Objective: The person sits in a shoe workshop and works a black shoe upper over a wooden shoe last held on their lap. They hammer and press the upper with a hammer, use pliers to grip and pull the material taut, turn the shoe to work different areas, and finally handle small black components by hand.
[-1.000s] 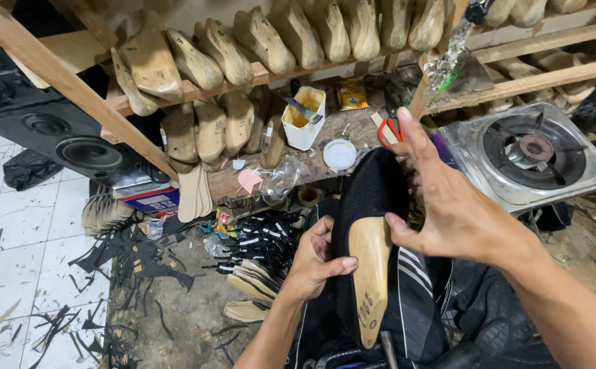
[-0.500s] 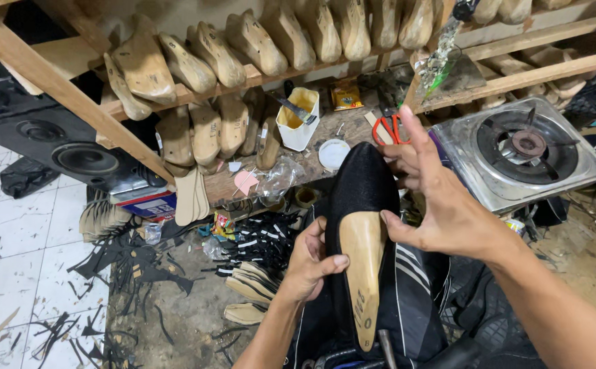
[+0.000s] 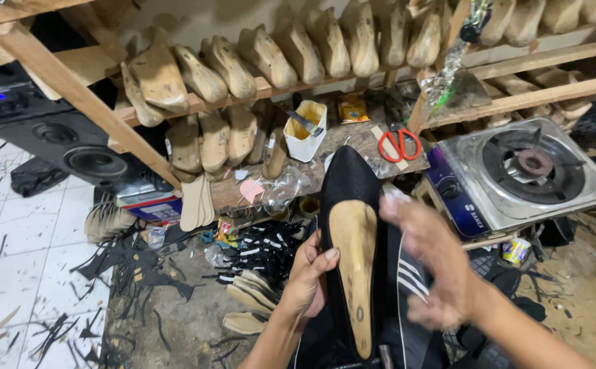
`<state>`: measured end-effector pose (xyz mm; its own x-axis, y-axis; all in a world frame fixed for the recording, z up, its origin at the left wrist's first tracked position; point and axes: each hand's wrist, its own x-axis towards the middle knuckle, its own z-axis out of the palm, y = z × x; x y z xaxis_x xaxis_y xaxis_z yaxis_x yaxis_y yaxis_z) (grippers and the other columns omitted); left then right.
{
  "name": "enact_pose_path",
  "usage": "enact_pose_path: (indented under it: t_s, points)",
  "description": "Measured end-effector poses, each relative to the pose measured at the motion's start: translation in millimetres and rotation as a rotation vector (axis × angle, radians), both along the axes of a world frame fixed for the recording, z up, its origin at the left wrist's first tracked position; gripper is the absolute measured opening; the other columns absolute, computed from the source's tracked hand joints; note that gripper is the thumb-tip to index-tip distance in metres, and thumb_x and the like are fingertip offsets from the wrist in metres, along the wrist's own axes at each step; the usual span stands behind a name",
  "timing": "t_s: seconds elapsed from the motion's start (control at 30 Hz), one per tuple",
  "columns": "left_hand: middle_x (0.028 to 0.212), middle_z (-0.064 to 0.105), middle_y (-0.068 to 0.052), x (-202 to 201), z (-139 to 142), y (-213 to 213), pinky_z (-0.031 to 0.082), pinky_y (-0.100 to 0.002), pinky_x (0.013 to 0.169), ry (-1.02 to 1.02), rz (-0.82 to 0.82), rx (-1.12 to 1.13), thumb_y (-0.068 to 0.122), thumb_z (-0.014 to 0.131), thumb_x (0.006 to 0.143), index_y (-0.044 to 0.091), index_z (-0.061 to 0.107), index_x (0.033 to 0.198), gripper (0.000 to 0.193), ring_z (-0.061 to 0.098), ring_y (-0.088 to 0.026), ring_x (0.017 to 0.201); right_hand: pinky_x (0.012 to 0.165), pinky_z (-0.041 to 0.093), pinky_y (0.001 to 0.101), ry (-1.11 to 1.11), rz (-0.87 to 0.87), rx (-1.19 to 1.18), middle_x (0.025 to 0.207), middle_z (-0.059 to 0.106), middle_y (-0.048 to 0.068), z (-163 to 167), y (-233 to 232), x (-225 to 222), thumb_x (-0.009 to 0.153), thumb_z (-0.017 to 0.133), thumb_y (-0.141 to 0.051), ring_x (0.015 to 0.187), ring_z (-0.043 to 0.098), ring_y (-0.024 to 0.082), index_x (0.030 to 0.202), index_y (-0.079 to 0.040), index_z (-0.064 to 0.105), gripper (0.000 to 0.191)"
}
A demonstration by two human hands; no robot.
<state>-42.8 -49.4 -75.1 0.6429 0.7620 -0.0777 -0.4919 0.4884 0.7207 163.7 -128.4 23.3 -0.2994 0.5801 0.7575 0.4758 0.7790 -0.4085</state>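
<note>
Looking down, we see our left hand (image 3: 309, 273) with its fingers (image 3: 328, 255) clenched around the left edge of a black pointed shoe upper stretched over a wooden last (image 3: 354, 253), sole side up, toe pointing away, held above our lap. Our right hand (image 3: 434, 266) is blurred just beside the shoe's right edge, fingers spread and released, grasping nothing that we can make out. Beyond the toe lie red-handled scissors (image 3: 400, 145) on the cluttered table (image 3: 352, 140). A steel gas stove (image 3: 523, 171) sits to the right, and wooden shoe lasts (image 3: 257, 58) line the shelf above.
</note>
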Motion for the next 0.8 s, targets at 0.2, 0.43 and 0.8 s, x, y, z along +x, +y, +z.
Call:
enact_pose_path:
  t_s: [0.2, 0.43, 0.8]
  points:
    - [0.112, 0.074, -0.008, -3.7, 13.4, -16.8, 0.057, -0.035, 0.094, 0.141, -0.013, -0.321, 0.027, 0.072, 0.092, 0.004, 0.064, 0.123, 0.039, 0.07, -0.018, 0.103, 0.126, 0.031, 0.0674, -0.456, 0.01, 0.359, 0.165, 0.029, 0.015, -52.2, -24.8, -19.8, 0.107, 0.073, -0.053, 0.153, 0.034, 0.041, 0.157, -0.037, 0.033, 0.065]
    - [0.124, 0.065, -0.01, -21.4, 33.7, -16.6, 0.053, -0.043, 0.094, 0.396, -0.236, -0.191, 0.035, 0.072, 0.084, 0.01, 0.06, 0.13, 0.053, 0.063, -0.025, 0.113, 0.118, 0.037, 0.0504, 0.032, -0.048, -0.179, 0.147, 0.049, 0.022, -27.0, 5.2, -2.8, 0.072, 0.087, -0.027, 0.137, 0.052, 0.036, 0.145, -0.012, 0.029, 0.094]
    - [0.171, 0.028, -0.023, 20.5, 71.5, 49.8, 0.035, -0.046, 0.128, 0.489, 0.098, 1.341, 0.023, 0.089, 0.075, 0.014, 0.037, 0.16, 0.101, 0.034, -0.041, 0.159, 0.114, 0.043, 0.0374, 0.278, -0.168, -0.523, 0.143, 0.057, 0.017, -11.4, 51.0, 14.5, 0.064, 0.093, -0.011, 0.133, 0.056, 0.023, 0.145, -0.002, 0.045, 0.094]
